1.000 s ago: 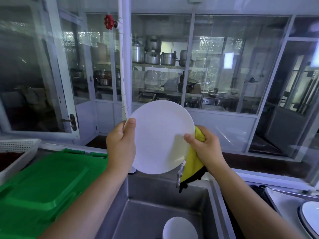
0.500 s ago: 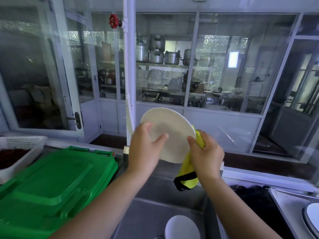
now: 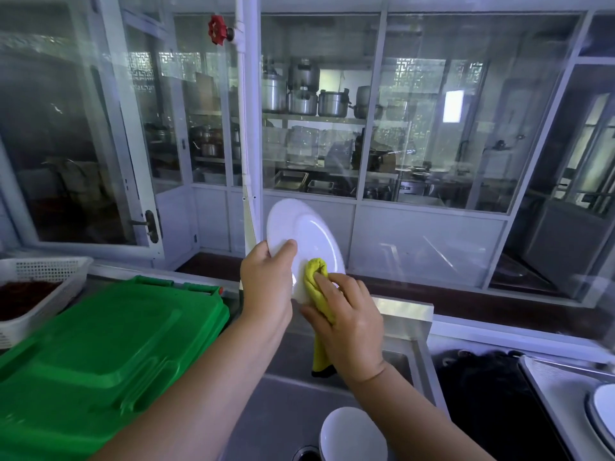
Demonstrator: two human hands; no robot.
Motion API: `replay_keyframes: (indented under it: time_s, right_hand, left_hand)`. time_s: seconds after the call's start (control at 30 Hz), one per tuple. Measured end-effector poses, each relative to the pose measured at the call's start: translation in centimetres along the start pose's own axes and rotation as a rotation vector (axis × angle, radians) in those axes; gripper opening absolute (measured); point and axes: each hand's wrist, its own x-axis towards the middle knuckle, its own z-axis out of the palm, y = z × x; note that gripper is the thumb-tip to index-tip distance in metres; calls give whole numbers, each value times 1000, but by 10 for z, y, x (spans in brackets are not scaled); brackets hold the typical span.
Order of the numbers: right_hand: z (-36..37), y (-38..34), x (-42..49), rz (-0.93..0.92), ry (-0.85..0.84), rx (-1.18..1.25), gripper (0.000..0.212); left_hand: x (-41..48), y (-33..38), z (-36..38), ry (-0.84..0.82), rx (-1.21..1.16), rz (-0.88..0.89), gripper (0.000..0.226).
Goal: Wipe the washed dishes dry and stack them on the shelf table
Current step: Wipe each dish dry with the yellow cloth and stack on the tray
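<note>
Head camera view, looking down over a steel sink (image 3: 289,404) toward a wall of glass panels. A person holds a white plate (image 3: 309,231) upright above the sink, tilted so that its inner face turns toward the right and toward the camera.

The left hand (image 3: 266,284) grips the plate at its lower left rim. The thumb (image 3: 289,246) lies flat on the plate's face, just inside the rim, and the other fingers are curled out of sight behind the plate.

The right hand (image 3: 349,324) holds a bunched yellow cloth (image 3: 316,274) and presses it against the lower part of the plate's face. Its fingers (image 3: 327,284) are bent over the cloth, their tips on the wad where it meets the plate. The cloth's top bulges out above the fingertips, close beside the left thumb but not touching it. The rest of the cloth hangs down under the right palm, ending in a dark edge above the sink.

A white bowl (image 3: 352,434) sits in the bottom of the sink, below the right forearm. To the left lies a large green plastic lid (image 3: 100,344), with a white perforated basket (image 3: 43,277) beyond it. At the far right edge, part of another white plate (image 3: 604,407) rests on a tray. Behind the held plate a white pipe (image 3: 246,128) rises, bearing a red valve wheel (image 3: 217,29). Metal pots (image 3: 303,94) stand on shelves behind the glass.
</note>
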Motion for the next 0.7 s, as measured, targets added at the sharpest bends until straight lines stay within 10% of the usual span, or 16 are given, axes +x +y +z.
replay_keyframes:
  time_s: [0.27,0.5,0.7]
  right_hand:
    - [-4,24,36,402,-146,2,51]
    - [-11,-6,60,-75,-171,-43,47]
    - [-13,26,12,-117,-211,-77,35]
  left_hand:
    - [3,1,-12,-101,-51,30,16]
    - [7,11,-9,-153,-124,1,5]
    - [9,15,-19,-139,-104,17,8]
